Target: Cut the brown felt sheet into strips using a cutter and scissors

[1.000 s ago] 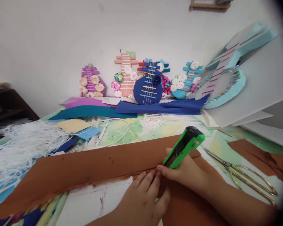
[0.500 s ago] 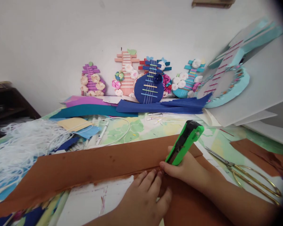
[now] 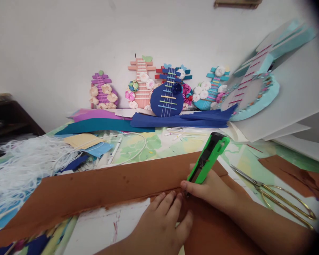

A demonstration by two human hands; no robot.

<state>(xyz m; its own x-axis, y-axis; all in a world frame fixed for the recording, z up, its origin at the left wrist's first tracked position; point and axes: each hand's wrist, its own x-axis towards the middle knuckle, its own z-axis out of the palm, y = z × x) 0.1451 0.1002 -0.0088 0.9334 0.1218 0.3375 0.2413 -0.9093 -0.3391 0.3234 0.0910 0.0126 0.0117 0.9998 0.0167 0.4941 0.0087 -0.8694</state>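
Note:
My right hand (image 3: 215,189) is wrapped round a green and black utility knife (image 3: 207,159), held tilted with its lower end at the brown sheet (image 3: 117,186). A cut or torn line runs along that sheet by the knife's end. My left hand (image 3: 162,221) lies flat on the sheet just left of the knife, fingers spread and fingertips beside the line. Under its wrist shows a white board (image 3: 98,226) with reddish marks. The blade itself is mostly hidden by my fingers.
Gold-handled scissors (image 3: 271,191) lie to the right, near another brown piece (image 3: 289,173). Tangled white cord (image 3: 29,166) covers the left side. Decorated paper lutes, one dark blue (image 3: 167,101), stand at the back behind blue strips (image 3: 159,121). A large pale-blue one (image 3: 266,99) leans right.
The knife's lower end has shifted very slightly, a little lower along the sheet, and the knife stands a bit differently. My left hand has stayed put.

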